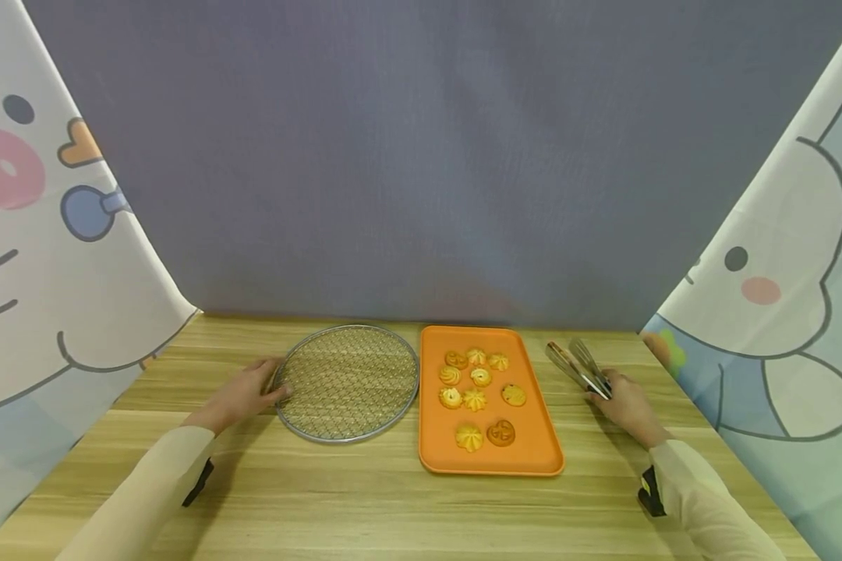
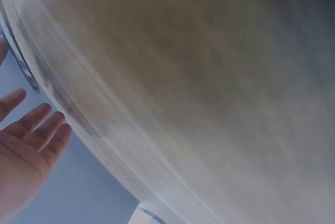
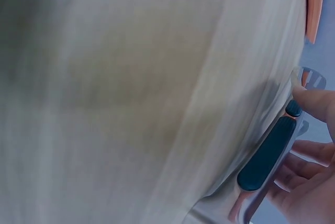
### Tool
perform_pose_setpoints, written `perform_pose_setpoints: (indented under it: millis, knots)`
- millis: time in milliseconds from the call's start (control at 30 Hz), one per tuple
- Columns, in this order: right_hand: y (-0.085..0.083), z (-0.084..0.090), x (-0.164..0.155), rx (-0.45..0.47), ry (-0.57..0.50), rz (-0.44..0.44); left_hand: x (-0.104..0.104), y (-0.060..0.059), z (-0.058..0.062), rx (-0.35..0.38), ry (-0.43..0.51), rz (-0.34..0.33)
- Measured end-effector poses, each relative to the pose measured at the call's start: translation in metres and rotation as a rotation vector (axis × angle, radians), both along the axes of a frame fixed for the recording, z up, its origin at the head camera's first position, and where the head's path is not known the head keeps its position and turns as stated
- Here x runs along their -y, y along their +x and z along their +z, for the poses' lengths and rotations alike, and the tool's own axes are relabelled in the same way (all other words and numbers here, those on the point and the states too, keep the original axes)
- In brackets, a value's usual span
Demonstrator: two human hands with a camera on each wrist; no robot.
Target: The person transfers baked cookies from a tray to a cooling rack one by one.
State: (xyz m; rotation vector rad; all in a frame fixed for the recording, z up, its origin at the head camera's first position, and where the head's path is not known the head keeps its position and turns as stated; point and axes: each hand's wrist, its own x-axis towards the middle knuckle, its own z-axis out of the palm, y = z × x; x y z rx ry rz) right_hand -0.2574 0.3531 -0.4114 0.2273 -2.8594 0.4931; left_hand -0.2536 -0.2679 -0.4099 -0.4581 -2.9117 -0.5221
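My left hand (image 1: 247,393) is at the left rim of a round wire mesh rack (image 1: 351,382), its thumb over the edge. In the left wrist view its fingers (image 2: 44,130) are extended and loosely spread beside the table surface. To the right, my right hand (image 1: 627,405) is at the near end of metal tongs (image 1: 581,368) with looped wire ends. The right wrist view shows the tongs' dark teal grip (image 3: 268,153) between the thumb and relaxed fingers; some fingertips are hidden behind it. The tongs lie on the table.
Between the rack and the tongs lies an orange tray (image 1: 491,461) bearing several cookies (image 1: 474,400). Everything lies on a wooden table (image 1: 337,499). A grey cloth (image 1: 421,171) stands behind it, and cartoon-printed curtains (image 1: 779,374) flank the sides.
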Motion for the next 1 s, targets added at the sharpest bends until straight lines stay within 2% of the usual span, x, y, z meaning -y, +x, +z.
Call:
perform_pose_setpoints:
  millis: [467,667,1000]
  knots:
    - [-0.0043,-0.0041,0.0007,-0.055,0.000,-0.011,-0.0011,-0.0009,-0.0058,0.008,0.004,-0.046]
    - [-0.0046,-0.0029,0.0009,-0.039,-0.009,-0.017,-0.0011,-0.0009,-0.0067,-0.001,0.004,-0.046]
    - [-0.0043,-0.0059,-0.0013,-0.072,-0.045,-0.008,-0.0004,-0.0026,-0.0060,0.014,-0.004,-0.056]
